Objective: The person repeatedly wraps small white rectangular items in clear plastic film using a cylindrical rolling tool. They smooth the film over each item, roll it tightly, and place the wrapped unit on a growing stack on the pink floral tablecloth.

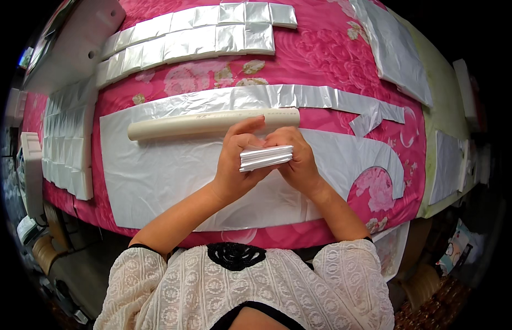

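Note:
Both my hands are closed around a small folded bundle of thin white plastic film (266,158), its layered edges facing me. My left hand (234,162) grips its left end, with the index finger pointing up and away. My right hand (299,162) wraps the right end, fingers curled behind it. Under my hands a white plastic bag (157,187) lies flat, a curved cut-out showing at its right end. Just beyond my fingers a cream plastic pipe (206,122) rests across the bag.
Folded silvery-white packets (203,41) lie in overlapping rows at the back, with more packets (69,140) at the left. A flat pile of white film (396,52) sits far right. A white box-like object (74,47) stands back left. Pink floral cloth (322,55) covers the table.

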Tool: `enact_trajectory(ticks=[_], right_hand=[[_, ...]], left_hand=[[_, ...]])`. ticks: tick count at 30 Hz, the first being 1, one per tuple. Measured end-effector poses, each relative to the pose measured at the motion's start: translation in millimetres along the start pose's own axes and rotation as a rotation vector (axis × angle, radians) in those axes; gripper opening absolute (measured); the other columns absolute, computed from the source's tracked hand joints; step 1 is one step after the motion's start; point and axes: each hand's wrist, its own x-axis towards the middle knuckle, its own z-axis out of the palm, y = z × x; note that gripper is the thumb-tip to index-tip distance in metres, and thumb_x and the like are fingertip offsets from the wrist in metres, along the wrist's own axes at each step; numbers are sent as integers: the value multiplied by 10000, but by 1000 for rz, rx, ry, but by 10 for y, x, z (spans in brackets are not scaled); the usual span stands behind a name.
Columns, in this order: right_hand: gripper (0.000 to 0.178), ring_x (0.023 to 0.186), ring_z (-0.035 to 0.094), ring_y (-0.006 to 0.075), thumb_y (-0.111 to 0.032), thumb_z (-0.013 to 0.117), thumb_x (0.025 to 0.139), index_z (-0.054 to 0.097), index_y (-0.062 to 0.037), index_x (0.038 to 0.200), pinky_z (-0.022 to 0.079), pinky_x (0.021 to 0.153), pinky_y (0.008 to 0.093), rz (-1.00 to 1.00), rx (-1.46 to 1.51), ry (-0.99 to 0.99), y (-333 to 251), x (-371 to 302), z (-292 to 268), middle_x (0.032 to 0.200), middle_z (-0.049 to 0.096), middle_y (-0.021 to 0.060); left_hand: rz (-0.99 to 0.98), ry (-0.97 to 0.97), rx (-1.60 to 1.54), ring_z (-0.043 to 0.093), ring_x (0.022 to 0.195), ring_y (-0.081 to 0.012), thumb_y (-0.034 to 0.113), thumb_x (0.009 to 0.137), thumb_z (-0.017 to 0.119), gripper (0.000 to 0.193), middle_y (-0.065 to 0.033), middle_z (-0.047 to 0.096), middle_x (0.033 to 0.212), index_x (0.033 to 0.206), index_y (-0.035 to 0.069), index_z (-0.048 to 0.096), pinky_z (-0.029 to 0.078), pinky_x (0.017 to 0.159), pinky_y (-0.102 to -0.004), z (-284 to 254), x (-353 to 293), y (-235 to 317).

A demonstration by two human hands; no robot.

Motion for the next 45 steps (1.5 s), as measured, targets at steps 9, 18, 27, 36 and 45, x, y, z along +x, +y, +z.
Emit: enact_trajectory(ticks=[9,18,27,36,45], right_hand=[[233,863,590,143,-53,615,828,566,34,1038,467,772,279,467,310,285,662,844,-724,964,629,95],[365,808,638,257,-197,725,697,620,40,952,492,717,334,683,-73,97,1664,1534,-642,883,655,164],[516,850,618,345,-468,660,730,627,20,893,483,737,429,662,-544,294,1483,1840,-627,888,636,218],[395,927,640,292,-358,722,691,669,-45,926,521,763,368,909,-510,225,1734,2488,-687,973,658,163],[382,962,629,291,-274,711,683,664,-46,985,510,793,369,945,-438,181,2028,2472,-865,1033,642,166]], left_hand=[[-22,-109,301,396,1208,-300,50,681,716,667,-189,334,1329,1251,41,369,367,1003,-401,-381,-219,-22],[-108,-327,675,447,1134,-375,44,655,696,623,-232,420,1256,1213,12,420,410,923,-432,-1022,-919,19],[-176,-413,806,468,1093,-364,61,640,618,549,-205,457,1226,1164,4,464,381,928,-445,-1128,-1004,118],[-189,-447,860,484,1073,-339,83,613,603,528,-179,495,1187,1126,15,496,367,922,-438,-1087,-935,157],[-218,-453,862,487,1063,-337,114,619,605,521,-174,502,1184,1122,20,509,371,919,-437,-1088,-979,159]])
